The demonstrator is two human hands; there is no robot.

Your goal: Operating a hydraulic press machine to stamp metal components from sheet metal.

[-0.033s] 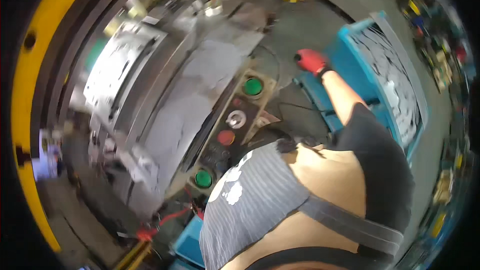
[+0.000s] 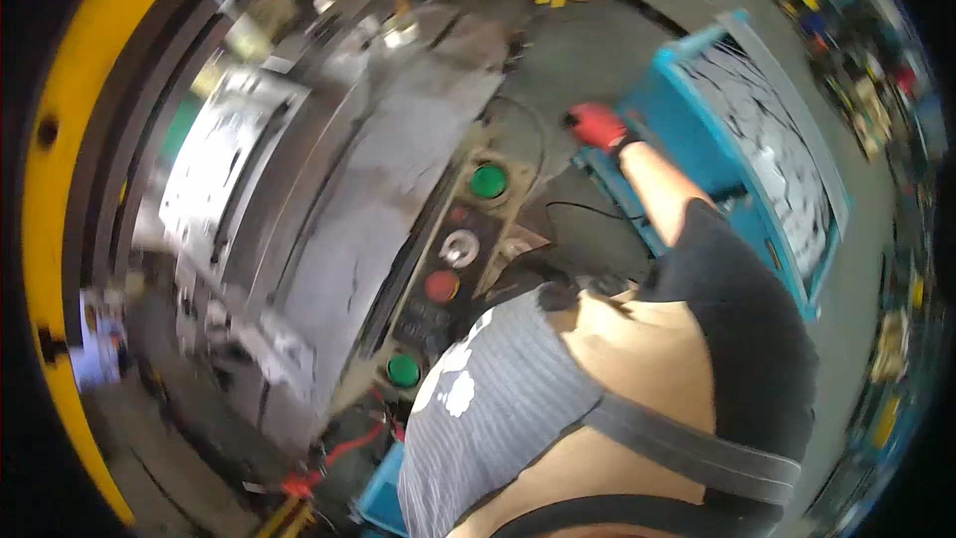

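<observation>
My right hand [image 2: 597, 127], in a red glove with a dark end, is stretched out to the right at the end of a bare forearm. It hangs beside the near side of a blue bin [image 2: 665, 100], over the floor. The fingers are blurred and bunched, so I cannot make out their pose or anything in them. My left hand is out of sight. Left of my body stands a control panel [image 2: 426, 311] with a green button [image 2: 488, 180] at one end, another green button [image 2: 403, 371] at the other, and a red button [image 2: 442, 286] between.
A machine bed [image 2: 349, 249] in grey metal lies beyond the panel, with a shiny metal die or part [image 2: 224, 154] on it. A yellow machine frame [image 2: 60, 169] curves along the left. Grey sheet-like pieces [image 2: 767, 139] fill the bin. A red cord [image 2: 354, 445] hangs at lower left.
The whole view has shifted slightly, so the bin, panel and my right hand sit further left in the picture. My right arm keeps about the same pose beside the bin.
</observation>
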